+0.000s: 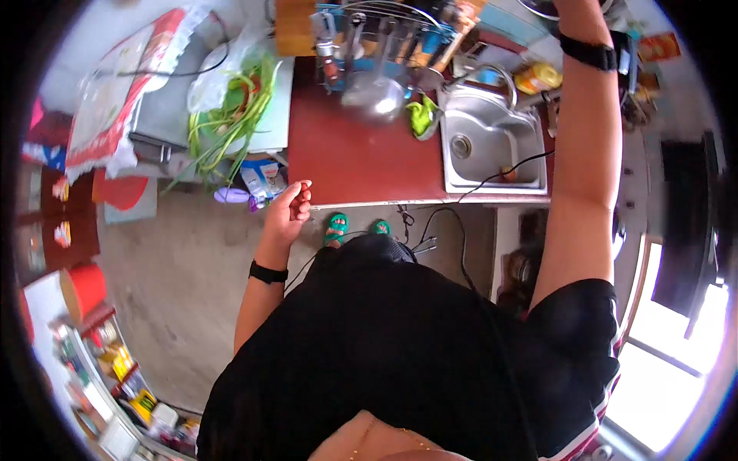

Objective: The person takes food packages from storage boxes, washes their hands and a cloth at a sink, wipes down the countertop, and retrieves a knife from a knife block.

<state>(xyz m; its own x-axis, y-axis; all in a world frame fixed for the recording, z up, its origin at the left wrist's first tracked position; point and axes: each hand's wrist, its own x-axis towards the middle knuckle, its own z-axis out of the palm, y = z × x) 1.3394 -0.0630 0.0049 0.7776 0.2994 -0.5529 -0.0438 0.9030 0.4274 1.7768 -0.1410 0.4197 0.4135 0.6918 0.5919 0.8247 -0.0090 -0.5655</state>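
My left hand (289,213) hangs just off the front edge of the red-brown countertop (354,169), fingers curled in and nothing visible in them. Close to it are a blue and white packet (264,178) and a purple item (231,195). My right arm reaches far forward past the sink (496,183). Only the base of my right hand (578,17) shows beyond the black wristband; its fingers are cut off by the top edge. Beside it is a round metal rim (538,11), partly out of view; I cannot tell whether I touch it.
Long green vegetables (238,127) lie on the left in a plastic bag. Hanging ladles and utensils (377,54) fill a rack at the back. A bright green cloth (422,117) sits left of the sink. A black cable (492,178) crosses the sink's front and drops floorward.
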